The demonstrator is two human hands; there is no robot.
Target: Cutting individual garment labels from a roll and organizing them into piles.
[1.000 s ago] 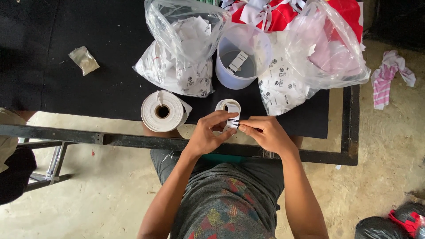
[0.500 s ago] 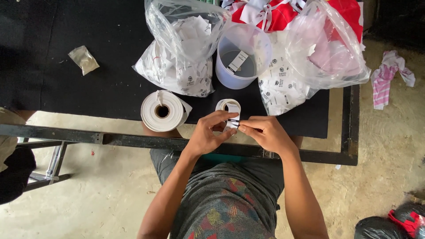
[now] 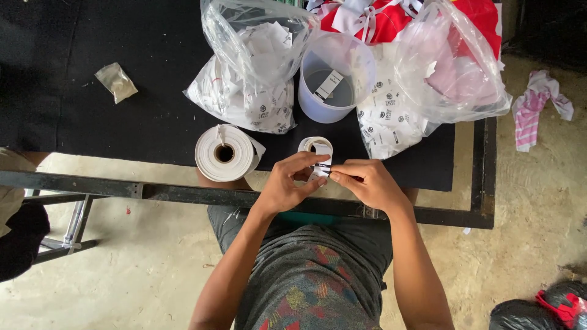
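Where the black table top (image 3: 92,131) meets its metal frame, several items crowd the work area. A large white roll (image 3: 224,153) lies on its side near the front edge, just left of the hands. Behind it stands a clear plastic bag (image 3: 254,67) stuffed with white printed labels, and beside that a translucent tub (image 3: 335,76) with one label lying inside. A second clear bag (image 3: 449,64) of labels and pinkish pieces sits to the right, with red and white cloth (image 3: 379,15) behind it. A small crumpled packet (image 3: 116,82) lies alone, well apart on the left. On the dirt floor, a pink striped rag (image 3: 538,104) lies to the right of the table.

Nothing stands between the camera and the hands. The left hand (image 3: 287,183) is half closed, thumb and fingers curled around a small white label (image 3: 322,165) with a dark band. The right hand (image 3: 367,183) is also curled, its fingertips pinching the same label from the other side. Just behind the label, a small roll of tape (image 3: 315,145) rests on the table edge, touching or nearly touching the left fingers; which cannot be told.
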